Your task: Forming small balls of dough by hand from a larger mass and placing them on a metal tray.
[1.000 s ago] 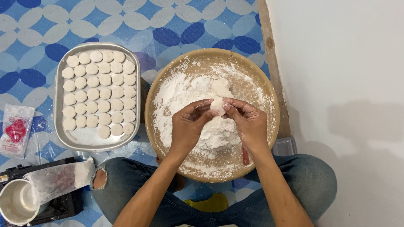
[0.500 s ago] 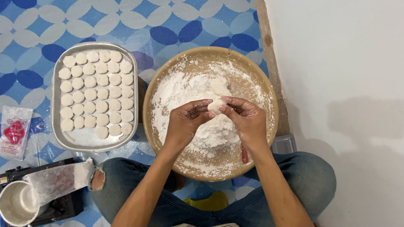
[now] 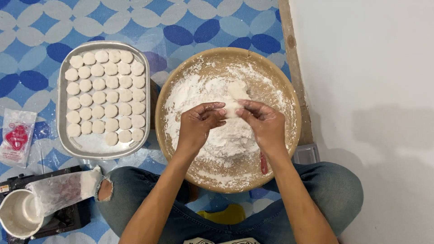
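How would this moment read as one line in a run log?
left hand: grip on dough piece | right hand: same piece | over floured round tray | metal tray: dough discs

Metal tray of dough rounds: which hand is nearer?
Left. The left hand is over the flour-filled round tray, just right of the metal tray. The right hand is further right, with the dough piece pinched between both.

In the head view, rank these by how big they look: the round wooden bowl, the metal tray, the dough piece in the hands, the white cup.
1. Round wooden bowl, largest.
2. Metal tray, clearly smaller.
3. White cup, partly cut off by the frame edge.
4. Dough piece pinched between left hand and right hand, smallest.
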